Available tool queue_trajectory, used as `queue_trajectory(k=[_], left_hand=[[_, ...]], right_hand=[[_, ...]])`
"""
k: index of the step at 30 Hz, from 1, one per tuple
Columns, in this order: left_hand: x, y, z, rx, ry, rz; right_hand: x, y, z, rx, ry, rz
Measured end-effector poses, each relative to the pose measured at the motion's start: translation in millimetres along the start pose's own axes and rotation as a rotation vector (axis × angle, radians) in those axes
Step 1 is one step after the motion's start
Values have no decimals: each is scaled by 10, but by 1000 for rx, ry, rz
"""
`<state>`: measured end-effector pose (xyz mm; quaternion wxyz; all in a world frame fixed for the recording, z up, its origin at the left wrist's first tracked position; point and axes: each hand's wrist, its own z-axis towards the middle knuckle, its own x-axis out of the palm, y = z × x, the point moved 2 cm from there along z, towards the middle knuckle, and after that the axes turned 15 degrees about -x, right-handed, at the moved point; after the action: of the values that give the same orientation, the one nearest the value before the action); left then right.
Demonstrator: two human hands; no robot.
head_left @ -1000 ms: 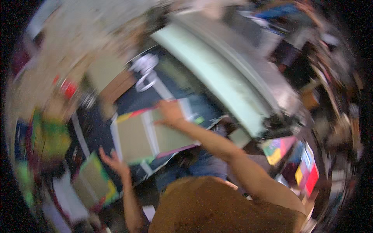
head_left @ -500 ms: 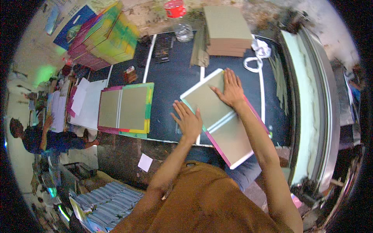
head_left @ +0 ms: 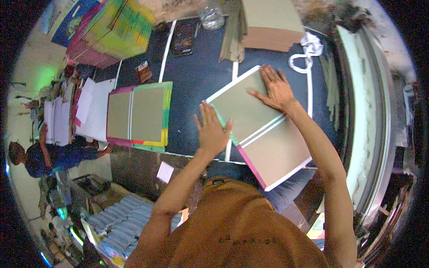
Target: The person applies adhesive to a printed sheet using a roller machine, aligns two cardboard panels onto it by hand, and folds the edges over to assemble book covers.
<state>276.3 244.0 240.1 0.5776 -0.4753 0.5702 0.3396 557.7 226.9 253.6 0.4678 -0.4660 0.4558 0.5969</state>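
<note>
An opened book cover (head_left: 243,100) lies slantwise at the front edge of the dark table, its near corner overhanging my lap. Two grey boards show on it, parted by a pale spine strip, with narrow turned-in edges of white, green and magenta. My left hand (head_left: 212,133) lies flat along the cover's green left edge, fingers stretched and thumb apart. On the far board my right hand (head_left: 278,91) rests palm down, fingers spread toward the far corner. My right forearm hides part of the right edge. Neither hand grasps anything.
Similar covers (head_left: 149,111) lie to the left, beside white sheets (head_left: 96,107). Behind stand a colourful stack (head_left: 116,31), a clear bottle (head_left: 212,18) and a grey board pile (head_left: 272,38). A white ring (head_left: 299,64) lies far right near a long metal-edged machine (head_left: 364,116). Another person (head_left: 58,156) works at left.
My view has shifted, so the far table things sit higher. My left hand has slid slightly up the cover's edge toward its left corner. My right hand remains on the far board.
</note>
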Motion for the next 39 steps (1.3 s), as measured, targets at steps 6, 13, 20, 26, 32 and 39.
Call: queue_trajectory(k=[6,13,20,26,32,39], left_hand=[[-232,141,372,-116,-196,-364],[62,189,424,-279,-468,-523],[97,222,417,-313,-447,-494],[109,212,454,-332,-395,-509],[117,167,487,-324,-420,-444],[6,201,444,107,-441,-10]], right_hand=[[-57,-520,139,-273,-187,-79],[43,-479,19,-163,-260,-14],[35,-418,47,-134,-275,17],[20,-437,44,-152,-295,-6],[15,-509,103,-101,-265,104],[147,-460,128,-24,-169,-25]])
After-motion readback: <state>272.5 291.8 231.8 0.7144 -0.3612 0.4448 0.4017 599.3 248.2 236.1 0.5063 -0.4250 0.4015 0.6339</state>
